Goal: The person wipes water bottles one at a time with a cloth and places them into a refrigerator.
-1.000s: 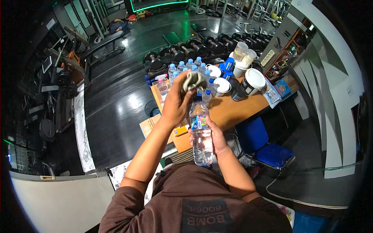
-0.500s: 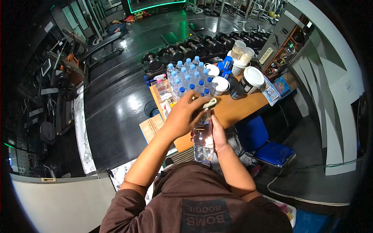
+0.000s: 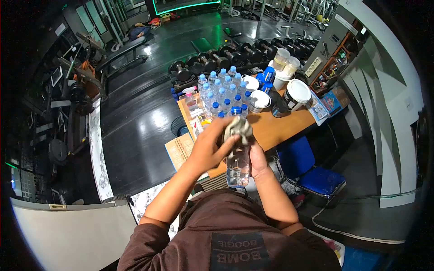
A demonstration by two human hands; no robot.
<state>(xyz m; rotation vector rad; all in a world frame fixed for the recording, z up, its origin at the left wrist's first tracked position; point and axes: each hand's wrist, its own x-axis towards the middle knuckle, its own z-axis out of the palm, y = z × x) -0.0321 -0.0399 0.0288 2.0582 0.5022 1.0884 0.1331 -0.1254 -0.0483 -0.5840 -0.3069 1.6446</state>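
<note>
My right hand [image 3: 258, 161] is wrapped around a clear plastic water bottle [image 3: 238, 170], holding it upright in front of my chest. A crumpled pale cloth [image 3: 239, 128] is gripped in my left hand [image 3: 205, 149] and pressed against the bottle's upper part. The cloth and my fingers hide the bottle's shoulder. A blue cap [image 3: 236, 109] shows just above the cloth; it seems to belong to this bottle. Beyond my hands, several similar water bottles [image 3: 221, 92] with blue caps stand close together on the wooden table [image 3: 280, 128].
White-lidded tubs [image 3: 298, 91] and a dark jar [image 3: 279, 109] stand on the table's right side. A blue chair [image 3: 312, 174] is at the right. Cardboard [image 3: 180, 147] lies at the left front, near a dark basket [image 3: 179, 126]. Dumbbells [image 3: 233, 56] line the rack behind.
My left hand has shifted the cloth, which now spreads over the bottle's upper part instead of showing only a small piece at the top. My right hand keeps its hold. The view has shifted slightly.
</note>
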